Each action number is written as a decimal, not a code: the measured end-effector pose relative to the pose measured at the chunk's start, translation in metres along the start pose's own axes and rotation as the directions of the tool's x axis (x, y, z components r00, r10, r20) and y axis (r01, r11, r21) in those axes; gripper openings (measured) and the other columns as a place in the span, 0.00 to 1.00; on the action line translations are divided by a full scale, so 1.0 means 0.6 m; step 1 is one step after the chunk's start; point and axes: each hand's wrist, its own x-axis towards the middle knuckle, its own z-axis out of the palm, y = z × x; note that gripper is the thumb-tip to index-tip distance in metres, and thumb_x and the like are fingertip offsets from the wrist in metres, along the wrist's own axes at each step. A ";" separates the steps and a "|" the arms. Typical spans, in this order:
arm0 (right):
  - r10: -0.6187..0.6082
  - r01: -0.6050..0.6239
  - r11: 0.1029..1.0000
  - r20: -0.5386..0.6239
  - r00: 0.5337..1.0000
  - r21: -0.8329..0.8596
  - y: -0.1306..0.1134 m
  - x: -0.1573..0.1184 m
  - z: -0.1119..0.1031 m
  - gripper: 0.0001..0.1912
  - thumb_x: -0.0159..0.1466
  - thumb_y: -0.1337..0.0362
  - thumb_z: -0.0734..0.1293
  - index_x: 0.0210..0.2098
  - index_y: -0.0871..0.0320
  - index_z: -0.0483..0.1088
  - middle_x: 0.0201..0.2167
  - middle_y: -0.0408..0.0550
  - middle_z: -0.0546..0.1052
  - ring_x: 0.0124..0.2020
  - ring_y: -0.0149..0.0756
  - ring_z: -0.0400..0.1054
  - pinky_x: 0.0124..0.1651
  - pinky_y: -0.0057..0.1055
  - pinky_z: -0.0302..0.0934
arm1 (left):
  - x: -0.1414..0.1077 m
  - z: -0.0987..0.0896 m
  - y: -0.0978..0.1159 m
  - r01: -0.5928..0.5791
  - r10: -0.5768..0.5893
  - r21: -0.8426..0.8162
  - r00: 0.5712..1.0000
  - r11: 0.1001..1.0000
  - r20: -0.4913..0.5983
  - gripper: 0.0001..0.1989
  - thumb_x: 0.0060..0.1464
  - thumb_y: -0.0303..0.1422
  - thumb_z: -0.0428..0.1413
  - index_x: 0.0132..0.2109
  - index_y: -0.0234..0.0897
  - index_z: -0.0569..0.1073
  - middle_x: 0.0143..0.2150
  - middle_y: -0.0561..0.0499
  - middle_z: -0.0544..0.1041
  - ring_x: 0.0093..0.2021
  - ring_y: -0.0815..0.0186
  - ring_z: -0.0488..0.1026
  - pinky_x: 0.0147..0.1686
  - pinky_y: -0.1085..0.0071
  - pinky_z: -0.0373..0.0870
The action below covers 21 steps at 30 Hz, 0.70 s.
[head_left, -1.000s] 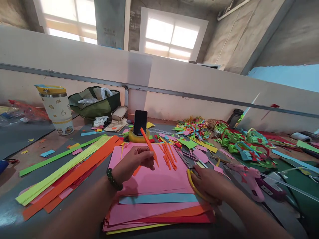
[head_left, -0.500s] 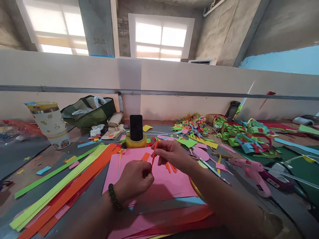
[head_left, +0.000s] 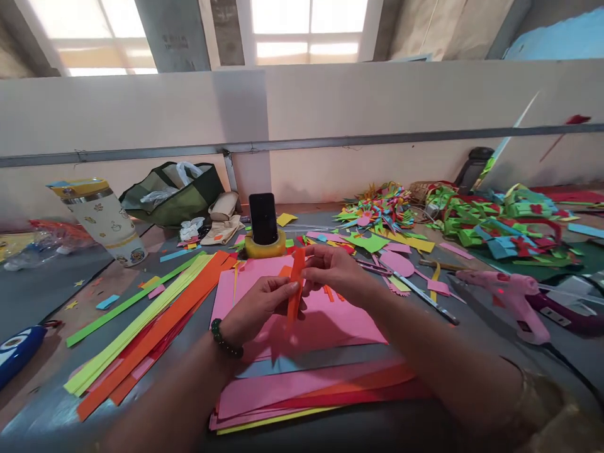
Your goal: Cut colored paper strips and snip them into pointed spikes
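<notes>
An orange paper strip (head_left: pixel 297 283) stands nearly upright between my two hands, its broad face toward me. My left hand (head_left: pixel 267 301), with a dark beaded bracelet at the wrist, pinches the strip's left edge between thumb and fingers. On the other side, the closed fingers of my right hand (head_left: pixel 333 270) grip its upper right edge. Below the hands lies a pink paper sheet (head_left: pixel 349 327), with thin orange strips (head_left: pixel 329 293) on it, partly hidden by my right hand. Behind them, a phone (head_left: pixel 263 218) leans upright in a yellow tape roll (head_left: pixel 255 251).
Long strips of green, yellow and orange paper (head_left: pixel 155 327) lie on the left, near a tumbler (head_left: pixel 104 220). A pink glue gun (head_left: pixel 514 296), scissors (head_left: pixel 375 267) and a craft knife (head_left: pixel 425 299) lie right. Paper baskets (head_left: pixel 509 220) stand farther back. Coloured sheets (head_left: pixel 283 393) lie in front.
The orange strip has turned from edge-on to showing its broad face. My left hand's fingers have shifted up along it. The camera view has tilted down and moved slightly left.
</notes>
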 end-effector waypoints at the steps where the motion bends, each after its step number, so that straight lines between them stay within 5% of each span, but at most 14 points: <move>1: 0.004 -0.004 1.000 -0.006 1.000 -0.002 0.001 0.001 -0.002 0.15 0.48 0.68 0.68 0.37 0.59 0.69 0.21 0.39 0.75 0.21 0.28 0.68 0.25 0.24 0.58 | 0.000 -0.001 0.001 0.015 -0.015 -0.007 1.000 1.000 0.004 0.15 0.55 0.42 0.55 0.36 0.32 0.76 0.29 0.49 0.76 0.29 0.68 0.73 0.34 0.71 0.69; 14: 0.027 0.012 0.978 -0.186 0.982 0.208 0.007 0.018 -0.033 0.15 0.43 0.67 0.73 0.31 0.59 0.72 0.21 0.40 0.75 0.21 0.26 0.66 0.29 0.26 0.61 | -0.006 -0.009 0.017 0.115 -0.114 0.016 0.992 0.993 -0.048 0.09 0.48 0.35 0.62 0.33 0.32 0.78 0.29 0.48 0.79 0.31 0.69 0.75 0.35 0.75 0.67; 21: 0.045 0.023 0.969 -0.267 0.963 0.246 0.006 0.022 -0.041 0.16 0.43 0.66 0.73 0.32 0.60 0.72 0.21 0.41 0.76 0.22 0.26 0.68 0.29 0.25 0.61 | -0.006 -0.019 0.027 0.216 -0.230 -0.173 0.971 0.961 -0.066 0.19 0.45 0.46 0.60 0.34 0.32 0.78 0.31 0.44 0.80 0.33 0.62 0.77 0.35 0.71 0.70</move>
